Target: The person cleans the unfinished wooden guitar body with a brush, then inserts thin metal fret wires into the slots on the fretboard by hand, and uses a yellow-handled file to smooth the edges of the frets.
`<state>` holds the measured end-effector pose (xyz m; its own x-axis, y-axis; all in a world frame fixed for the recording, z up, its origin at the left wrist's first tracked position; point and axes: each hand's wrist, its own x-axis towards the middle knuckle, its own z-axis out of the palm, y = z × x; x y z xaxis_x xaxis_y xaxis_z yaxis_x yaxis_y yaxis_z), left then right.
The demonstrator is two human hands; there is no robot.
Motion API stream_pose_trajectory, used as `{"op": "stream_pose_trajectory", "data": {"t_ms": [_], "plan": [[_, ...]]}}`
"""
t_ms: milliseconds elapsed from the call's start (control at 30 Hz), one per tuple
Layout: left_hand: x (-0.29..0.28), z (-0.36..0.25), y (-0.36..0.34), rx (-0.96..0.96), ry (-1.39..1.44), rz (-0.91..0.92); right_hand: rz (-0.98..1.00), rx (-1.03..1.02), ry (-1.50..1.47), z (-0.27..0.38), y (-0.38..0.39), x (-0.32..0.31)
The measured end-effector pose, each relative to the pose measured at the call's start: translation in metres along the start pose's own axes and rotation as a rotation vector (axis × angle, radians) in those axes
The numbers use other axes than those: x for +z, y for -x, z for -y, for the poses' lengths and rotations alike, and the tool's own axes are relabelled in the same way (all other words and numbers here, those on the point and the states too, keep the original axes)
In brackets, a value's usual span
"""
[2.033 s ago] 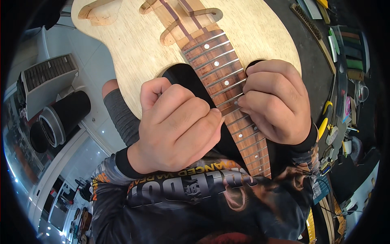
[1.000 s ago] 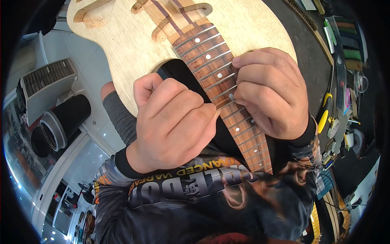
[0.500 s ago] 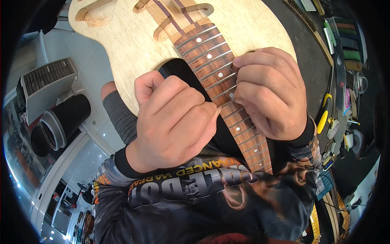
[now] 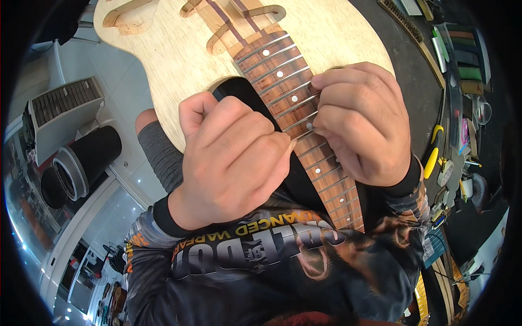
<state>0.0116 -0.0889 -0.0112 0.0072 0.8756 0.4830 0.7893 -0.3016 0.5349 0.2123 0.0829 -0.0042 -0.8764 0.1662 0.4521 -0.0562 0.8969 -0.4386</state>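
Note:
An unfinished pale wooden electric guitar body [image 4: 179,70] lies tilted in front of me, its routed cavities at the far end. Its neck runs down toward my chest, with a reddish-brown fretboard [image 4: 283,87] carrying metal frets and round white dots. My left hand [image 4: 234,157] is closed at the fretboard's left edge, fingertips tucked under and hidden. Across from it, my right hand [image 4: 364,119] is curled at the right edge, thumb and fingertips close to the frets. Anything pinched between the fingers is too small or hidden to make out.
To the right, a dark workbench [image 4: 418,103] bears a long wooden brush [image 4: 402,22], a yellow-handled tool [image 4: 432,157] and assorted small tools. On the left, a black cylinder [image 4: 92,157] and a ribbed box [image 4: 65,103] stand on the pale tiled floor [image 4: 119,81].
My left hand's knuckles have shifted very slightly toward the guitar body. The guitar and my right hand have hardly moved; both hands stay curled at the fretboard's edges.

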Motion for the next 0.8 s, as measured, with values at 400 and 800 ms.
{"op": "stream_pose_trajectory", "data": {"t_ms": [400, 800], "plan": [[0.0, 0.004, 0.001, -0.013, -0.006, -0.011, 0.002, 0.011, -0.033, -0.007, -0.001, -0.009], [-0.003, 0.003, -0.005, -0.051, 0.124, 0.053, 0.026, 0.022, -0.045, 0.001, -0.003, -0.003]]}}
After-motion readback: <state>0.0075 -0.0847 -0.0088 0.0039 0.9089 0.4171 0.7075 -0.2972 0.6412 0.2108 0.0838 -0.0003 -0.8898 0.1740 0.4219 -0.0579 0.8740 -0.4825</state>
